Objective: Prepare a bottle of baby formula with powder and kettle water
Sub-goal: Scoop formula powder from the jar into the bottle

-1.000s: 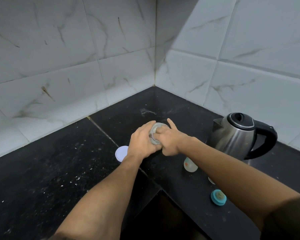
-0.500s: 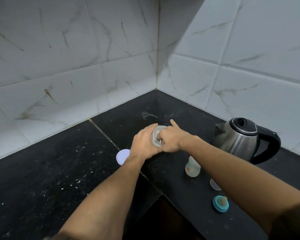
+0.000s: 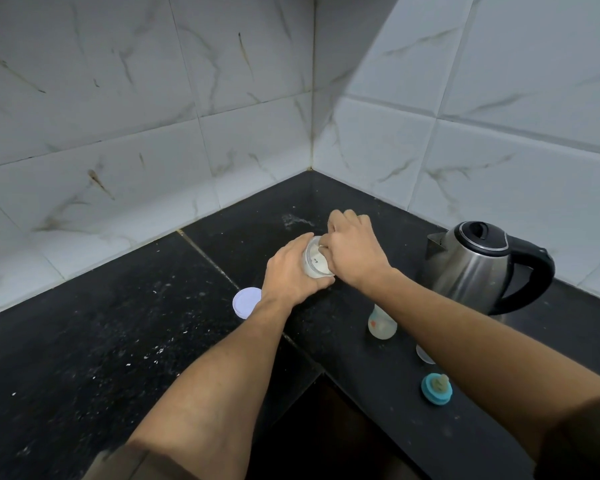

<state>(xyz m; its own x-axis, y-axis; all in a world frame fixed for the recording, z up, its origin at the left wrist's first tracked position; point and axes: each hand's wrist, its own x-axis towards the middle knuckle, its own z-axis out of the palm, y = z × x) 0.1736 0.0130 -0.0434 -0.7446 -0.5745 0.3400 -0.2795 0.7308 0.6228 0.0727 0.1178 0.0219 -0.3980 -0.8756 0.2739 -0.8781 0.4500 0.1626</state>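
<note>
My left hand grips a clear powder jar standing on the black counter, its mouth open and pale powder showing inside. My right hand reaches over the jar's mouth with the fingertips dipped in; what they pinch is hidden. The jar's white lid lies flat to the left of my left wrist. A small baby bottle stands uncapped under my right forearm. Its teal ring with teat lies nearer me. A steel kettle with black handle stands at the right.
The black counter is an L-shaped corner against white marble tiles, speckled with spilled powder on the left. A clear cap lies partly hidden under my right forearm. A dark gap drops below the counter's inner edge.
The jar's mouth now shows its powder, and my right hand has shifted from the rim to over the opening with fingers inside. The camera has tilted slightly.
</note>
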